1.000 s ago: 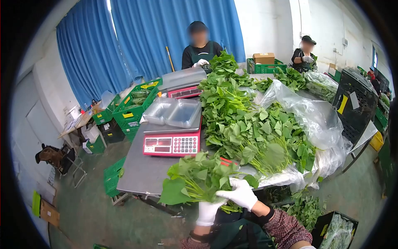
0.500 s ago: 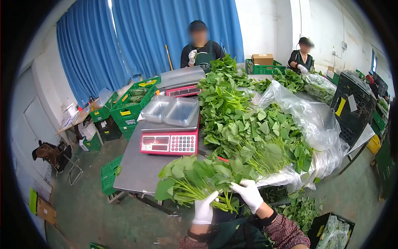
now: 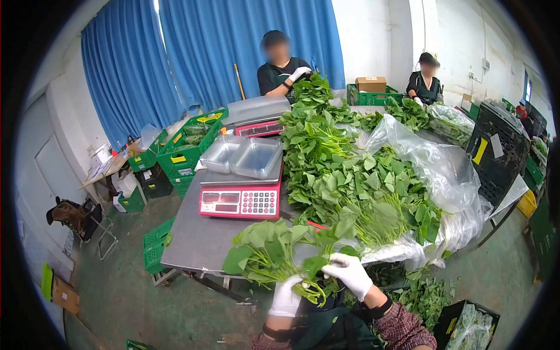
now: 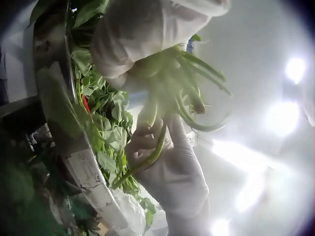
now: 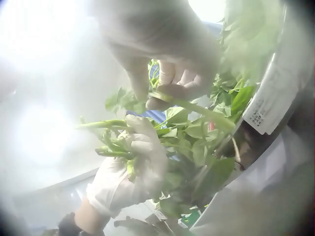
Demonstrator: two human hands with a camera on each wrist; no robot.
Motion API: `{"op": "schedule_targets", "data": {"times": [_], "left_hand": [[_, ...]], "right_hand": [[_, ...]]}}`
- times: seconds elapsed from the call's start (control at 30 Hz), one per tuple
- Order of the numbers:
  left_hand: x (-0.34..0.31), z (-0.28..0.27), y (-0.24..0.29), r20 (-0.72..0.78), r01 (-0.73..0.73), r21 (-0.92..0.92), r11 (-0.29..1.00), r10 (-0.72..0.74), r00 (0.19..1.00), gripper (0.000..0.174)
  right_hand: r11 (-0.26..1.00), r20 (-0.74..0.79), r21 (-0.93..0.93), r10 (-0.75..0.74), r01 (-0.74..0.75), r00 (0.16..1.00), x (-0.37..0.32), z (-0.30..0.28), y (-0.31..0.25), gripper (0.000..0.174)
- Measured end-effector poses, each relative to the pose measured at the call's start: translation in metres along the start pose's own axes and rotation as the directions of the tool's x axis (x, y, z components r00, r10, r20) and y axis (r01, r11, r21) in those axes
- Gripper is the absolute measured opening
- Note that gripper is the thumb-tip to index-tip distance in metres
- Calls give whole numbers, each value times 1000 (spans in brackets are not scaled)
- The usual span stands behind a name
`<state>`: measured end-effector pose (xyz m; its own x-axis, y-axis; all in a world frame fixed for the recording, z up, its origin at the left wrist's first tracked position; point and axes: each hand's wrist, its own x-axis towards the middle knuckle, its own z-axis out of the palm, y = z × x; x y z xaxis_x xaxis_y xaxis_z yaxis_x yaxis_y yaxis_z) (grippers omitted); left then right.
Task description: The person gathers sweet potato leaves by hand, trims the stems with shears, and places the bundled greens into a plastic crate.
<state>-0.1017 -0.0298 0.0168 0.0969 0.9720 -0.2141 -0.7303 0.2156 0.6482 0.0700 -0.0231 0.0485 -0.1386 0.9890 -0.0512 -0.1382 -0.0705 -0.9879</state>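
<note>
**Gloved Hands Hold Leafy Bunch (image 3: 265,251) at Near Edge**

The left hand (image 3: 284,298) grips the bunch by its stems, fingers curled round them, leaves spreading left and far. Just to its right, the right hand (image 3: 350,276) pinches a single stem (image 5: 197,110) between thumb and fingers. On the floor at near right stands a black crate (image 3: 448,321) of bagged greens.

Beyond the bunch, on the left part of the surface (image 3: 189,245), the near scale (image 3: 239,202) carries two clear trays (image 3: 256,158). To the scale's right lies a long heap (image 3: 359,186) of leafy stems, with a clear plastic sheet (image 3: 429,154) along its right side. Farther off is the far scale (image 3: 262,129), with green crates (image 3: 189,149) to its left. Behind the surface, a capped person (image 3: 280,73) raises a gloved hand before a blue curtain (image 3: 251,41); another person (image 3: 426,84) is at far right.
</note>
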Motion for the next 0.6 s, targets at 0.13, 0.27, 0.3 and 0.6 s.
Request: {"op": "schedule_targets", "data": {"times": [0.13,0.27,0.3,0.6], "left_hand": [[9,-15,-15,170,41,-37,998,-34,985,22],[10,-10,-17,127,65,24,998,-67,990,25],[8,-7,-16,116,12,61,998,-19,993,25],[5,5,-17,57,-156,204,966,147,987,18]], "right_hand": [[970,52,-190,-142,149,988,1,-2,0,18],[905,154,-390,-119,171,981,2,-1,11,19],[905,155,-389,-118,171,981,2,2,10,19],[627,128,-615,-519,478,845,-1,3,17,20]]}}
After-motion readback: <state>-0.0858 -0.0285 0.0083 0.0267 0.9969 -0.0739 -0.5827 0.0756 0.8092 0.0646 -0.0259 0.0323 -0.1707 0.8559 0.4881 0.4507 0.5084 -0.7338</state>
